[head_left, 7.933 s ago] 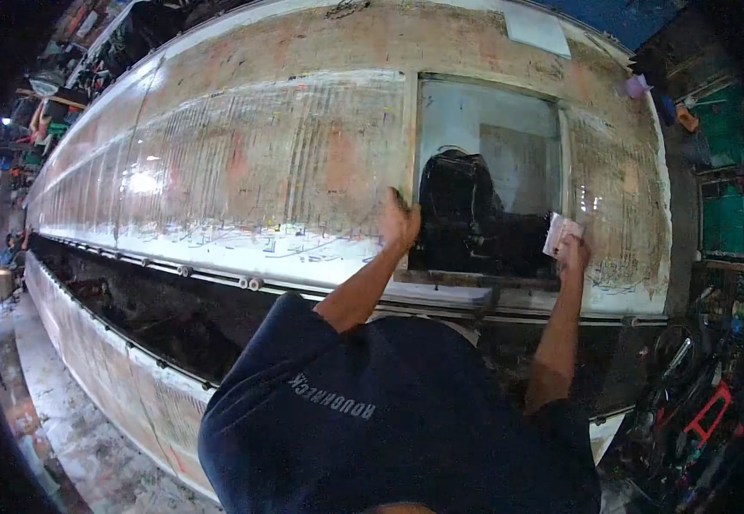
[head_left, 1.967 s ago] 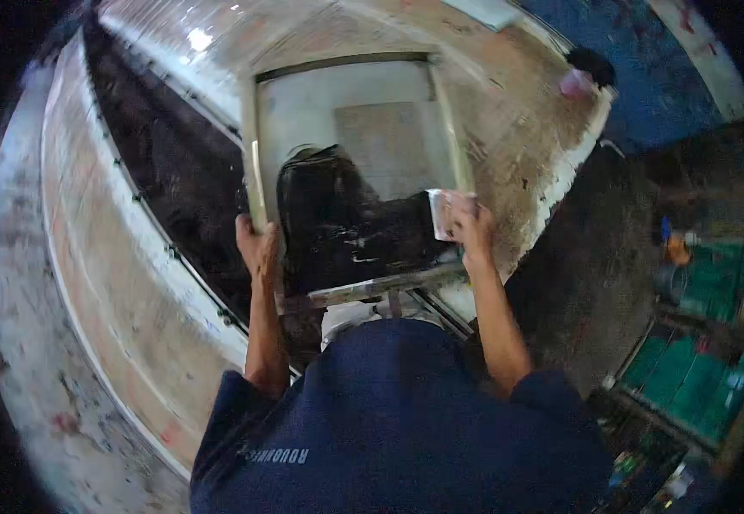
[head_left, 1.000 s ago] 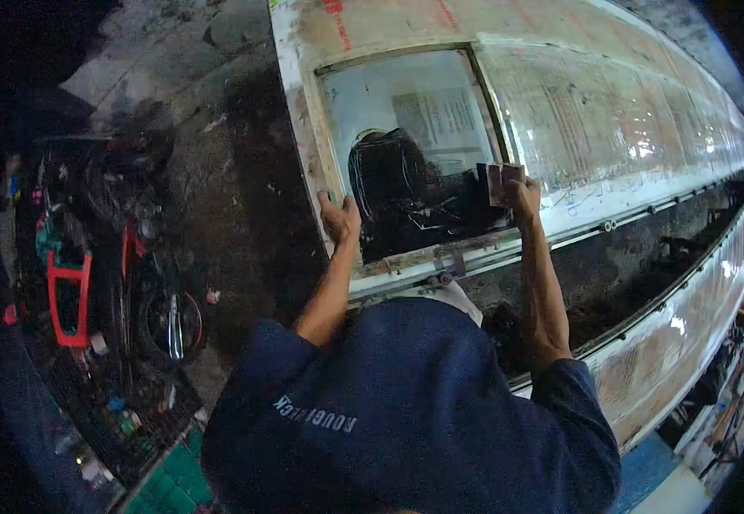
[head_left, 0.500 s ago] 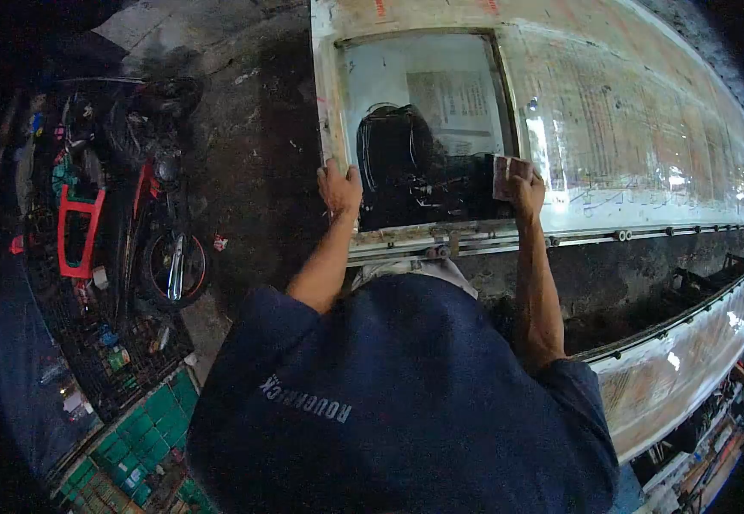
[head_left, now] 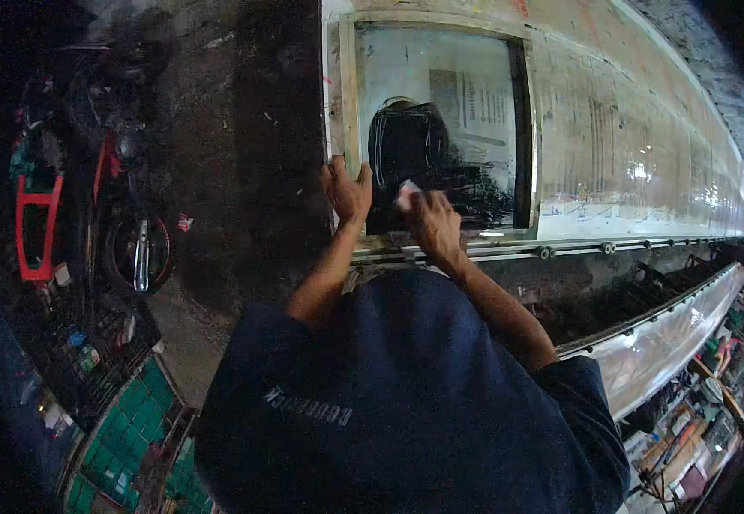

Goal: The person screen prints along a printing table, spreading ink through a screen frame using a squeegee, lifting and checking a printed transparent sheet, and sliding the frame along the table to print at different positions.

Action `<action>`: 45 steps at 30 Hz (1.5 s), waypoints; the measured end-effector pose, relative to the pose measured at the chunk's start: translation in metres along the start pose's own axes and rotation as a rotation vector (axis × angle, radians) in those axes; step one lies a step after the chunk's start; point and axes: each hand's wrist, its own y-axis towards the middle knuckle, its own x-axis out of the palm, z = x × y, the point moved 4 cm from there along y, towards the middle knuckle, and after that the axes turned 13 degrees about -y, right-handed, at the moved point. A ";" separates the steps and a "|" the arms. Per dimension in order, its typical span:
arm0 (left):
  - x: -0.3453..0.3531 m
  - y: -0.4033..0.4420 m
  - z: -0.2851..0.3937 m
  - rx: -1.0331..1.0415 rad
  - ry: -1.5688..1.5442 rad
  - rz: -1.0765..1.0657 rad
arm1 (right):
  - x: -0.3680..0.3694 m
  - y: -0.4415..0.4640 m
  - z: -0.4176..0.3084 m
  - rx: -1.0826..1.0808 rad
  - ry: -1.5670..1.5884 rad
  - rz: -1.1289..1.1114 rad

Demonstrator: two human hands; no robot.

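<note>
A framed rectangular panel (head_left: 475, 103) with a glossy, reflective surface lies on the near end of a long, stained pale table (head_left: 612, 128). On the frame's left side rests my left hand (head_left: 349, 190), its thumb and fingers apart, with nothing in it. My right hand (head_left: 436, 224) is over the lower part of the panel, its fingers on a small pinkish-white pad (head_left: 406, 195) that touches the dark reflection. Part of the pad is hidden by the fingers. Both forearms reach up from a dark shirt.
A rail with rollers (head_left: 608, 248) runs along the table's near edge. Beyond a dark gap is a second long surface (head_left: 646, 351). A red frame (head_left: 36, 236) and a wheel (head_left: 142, 257) stand at the left, with green crates (head_left: 128, 428) below and clutter at the lower right.
My right hand has moved left with the pad, from the frame's right side to the panel's lower middle. My left hand stays on the left side. The view has shifted slightly.
</note>
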 end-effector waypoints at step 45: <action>0.116 -0.019 0.118 -0.143 -0.416 -0.032 | -0.003 -0.058 0.454 0.809 0.922 0.349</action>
